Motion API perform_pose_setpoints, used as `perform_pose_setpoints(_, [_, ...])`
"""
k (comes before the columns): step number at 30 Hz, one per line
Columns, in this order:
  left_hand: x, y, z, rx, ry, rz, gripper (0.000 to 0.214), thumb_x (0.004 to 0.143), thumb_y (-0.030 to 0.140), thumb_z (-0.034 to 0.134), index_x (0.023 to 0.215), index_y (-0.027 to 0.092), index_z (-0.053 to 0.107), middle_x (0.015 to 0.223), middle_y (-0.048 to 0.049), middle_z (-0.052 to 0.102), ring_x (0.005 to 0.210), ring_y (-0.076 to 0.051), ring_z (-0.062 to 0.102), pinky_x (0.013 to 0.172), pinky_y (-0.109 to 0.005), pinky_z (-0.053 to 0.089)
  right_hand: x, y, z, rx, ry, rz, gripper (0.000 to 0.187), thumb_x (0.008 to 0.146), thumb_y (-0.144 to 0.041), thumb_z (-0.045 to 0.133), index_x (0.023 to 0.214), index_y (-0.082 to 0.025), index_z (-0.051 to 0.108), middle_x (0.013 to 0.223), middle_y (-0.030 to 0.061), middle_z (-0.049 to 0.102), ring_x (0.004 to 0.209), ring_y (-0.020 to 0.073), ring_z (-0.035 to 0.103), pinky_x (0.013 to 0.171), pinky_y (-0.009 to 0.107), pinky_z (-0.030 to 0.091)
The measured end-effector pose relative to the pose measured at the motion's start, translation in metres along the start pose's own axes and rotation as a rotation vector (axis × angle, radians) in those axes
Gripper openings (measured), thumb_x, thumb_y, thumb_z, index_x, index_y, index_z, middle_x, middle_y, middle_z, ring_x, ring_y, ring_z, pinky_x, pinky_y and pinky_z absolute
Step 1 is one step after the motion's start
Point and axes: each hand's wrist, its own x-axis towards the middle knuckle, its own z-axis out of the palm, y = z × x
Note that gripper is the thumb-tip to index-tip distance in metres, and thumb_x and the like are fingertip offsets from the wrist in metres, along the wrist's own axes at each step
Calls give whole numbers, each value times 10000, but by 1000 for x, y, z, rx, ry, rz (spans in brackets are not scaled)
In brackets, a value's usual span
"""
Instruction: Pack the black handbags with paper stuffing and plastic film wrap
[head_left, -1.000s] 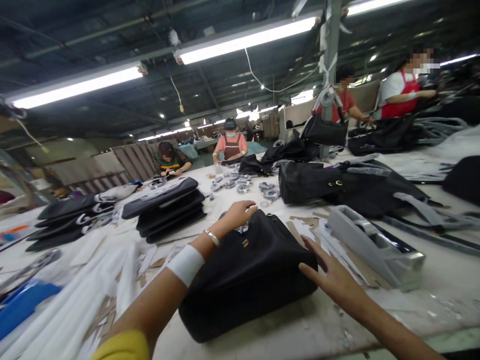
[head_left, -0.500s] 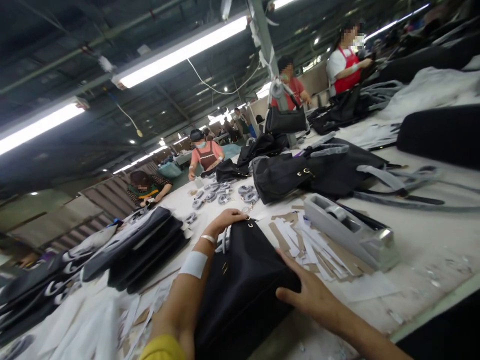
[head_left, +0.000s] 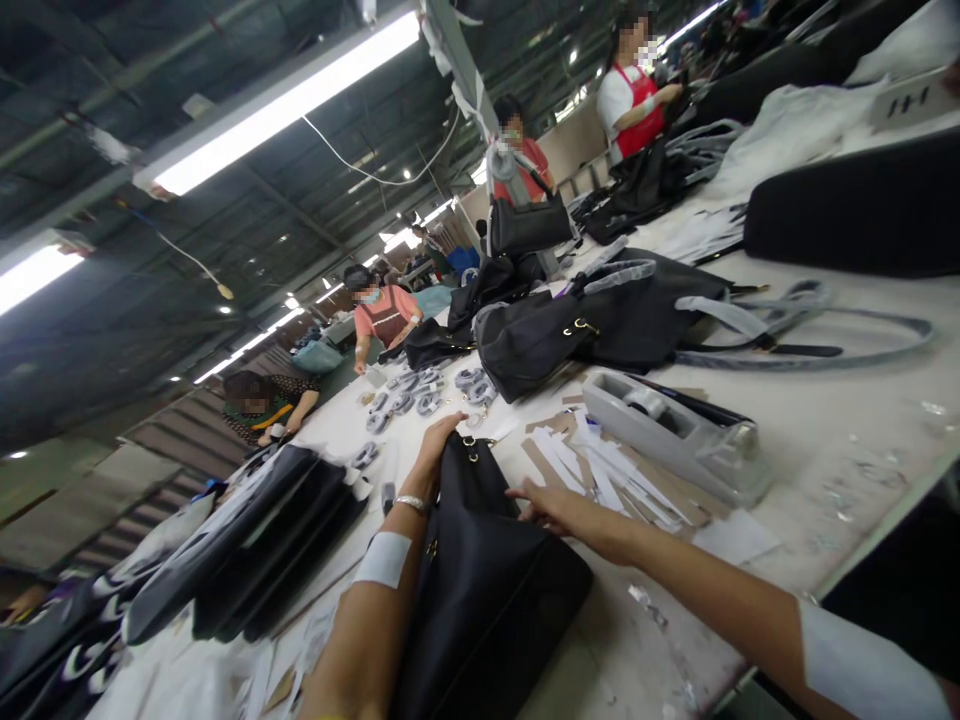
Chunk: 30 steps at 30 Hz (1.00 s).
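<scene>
A black handbag stands on the white worktable right in front of me. My left hand grips its far top edge beside a small metal ring, fingers curled over the rim. A bracelet and a white band sit on that wrist. My right hand lies on the right side of the bag's top, fingers bent against the fabric.
A grey tape dispenser and several paper and cardboard strips lie to the right. Stacked black bags sit left, more black bags and wrapped fittings beyond. Other people work along the table's far side.
My right hand slid from the bag's near right side up to its top. The bag has turned narrower toward me, and my view has tilted and shifted right.
</scene>
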Motion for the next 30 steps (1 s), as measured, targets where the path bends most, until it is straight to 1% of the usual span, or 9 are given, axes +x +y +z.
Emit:
perform_pose_setpoints(3, [-4, 1, -4, 14, 33, -13, 528, 697, 567, 679, 989, 135, 758, 588, 9, 576, 626, -174, 567, 644, -291, 433, 41, -1, 10, -302, 135, -206, 529, 873, -541, 531, 1236, -179, 661, 1190, 133, 672, 1136, 301, 598, 1028, 462, 424])
perform_pose_setpoints(6, [-5, -1, -9, 65, 59, -31, 572, 706, 583, 664, 1034, 121, 746, 579, 12, 557, 581, -160, 549, 613, -285, 428, 73, 3, 16, -367, 134, -362, 586, 848, -444, 589, 1354, -149, 565, 1414, 144, 527, 1319, 299, 466, 1091, 415, 382])
perform_pose_setpoints(9, [-4, -6, -11, 148, 51, -45, 638, 758, 612, 583, 1102, 92, 721, 547, 10, 539, 540, -157, 527, 582, -287, 425, 94, 8, 18, -321, 93, -346, 695, 872, -411, 562, 1498, -182, 364, 1539, 96, 389, 1397, 271, 381, 1129, 418, 348])
perform_pose_setpoints(12, [-2, -10, -14, 264, -7, -33, 641, 813, 608, 501, 1139, 96, 709, 606, -19, 600, 609, -175, 573, 626, -288, 453, 108, 11, 20, -326, 71, -320, 714, 875, -377, 567, 1523, -223, 309, 1528, 56, 408, 1402, 273, 377, 1171, 455, 276])
perform_pose_setpoints(16, [2, -3, -29, 516, -145, -43, 590, 795, 628, 516, 965, 123, 768, 818, -84, 717, 782, -231, 639, 705, -299, 477, 113, 14, 21, -352, 36, -306, 711, 882, -398, 556, 1519, -188, 321, 1537, 72, 376, 1414, 297, 349, 1184, 457, 245])
perform_pose_setpoints(19, [8, 7, -40, 748, -267, -85, 606, 742, 690, 551, 796, 131, 778, 806, -122, 739, 799, -284, 658, 713, -329, 481, 112, 20, 21, -347, 1, -305, 713, 883, -434, 553, 1514, -184, 333, 1539, 72, 364, 1414, 296, 348, 1187, 457, 238])
perform_pose_setpoints(21, [12, 12, -39, 872, -358, -82, 559, 695, 695, 611, 765, 165, 776, 844, -115, 756, 879, -305, 665, 784, -328, 479, 111, 24, 20, -332, -11, -317, 733, 881, -448, 557, 1522, -190, 311, 1549, 69, 346, 1420, 281, 338, 1195, 445, 223])
perform_pose_setpoints(26, [16, 9, -25, 1002, -583, -18, 448, 658, 561, 718, 968, 242, 773, 1124, -49, 737, 1091, -277, 630, 955, -280, 428, 110, 29, 22, -101, -42, -298, 801, 842, -391, 627, 1535, -213, 266, 1544, 82, 365, 1403, 253, 375, 1183, 443, 254])
perform_pose_setpoints(30, [14, 1, -28, 1019, -621, -19, 510, 668, 376, 709, 1159, 238, 712, 1043, -43, 754, 927, -237, 683, 831, -269, 486, 99, 16, 16, -65, -136, -224, 671, 820, -293, 619, 1459, -206, 435, 1397, 74, 568, 1324, 244, 489, 1100, 386, 383])
